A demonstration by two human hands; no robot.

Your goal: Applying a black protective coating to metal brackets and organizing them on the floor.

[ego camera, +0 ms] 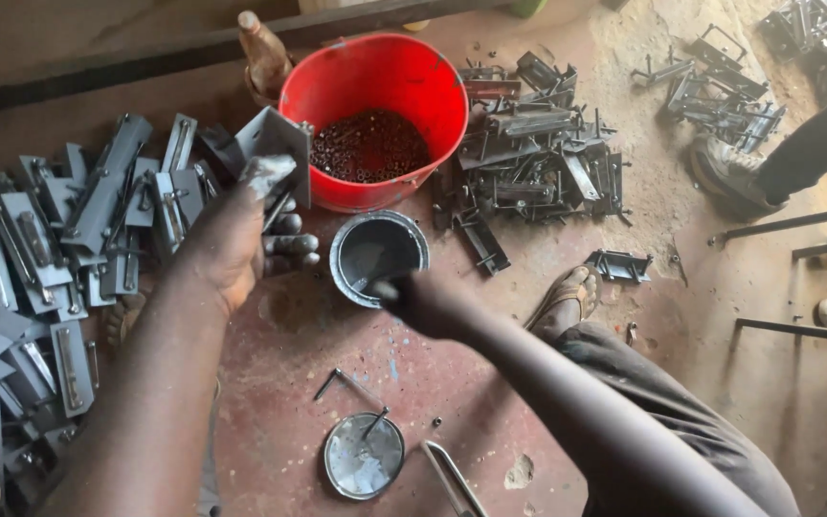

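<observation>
Nearest, a round tin lid lies on the floor, below the open paint tin. The right hand, blurred, dips at the tin's rim, its grip unreadable, while the left hand pinches a grey metal latch plate. Judging by colour, the grey-coated plates piled left look painted, while the darker heap beyond the red bucket remains.

Soft daylight is coming in from the right edge, where glare is washing out the floor. The right hand is smearing with motion blur (everything else is staying fairly sharp).
</observation>
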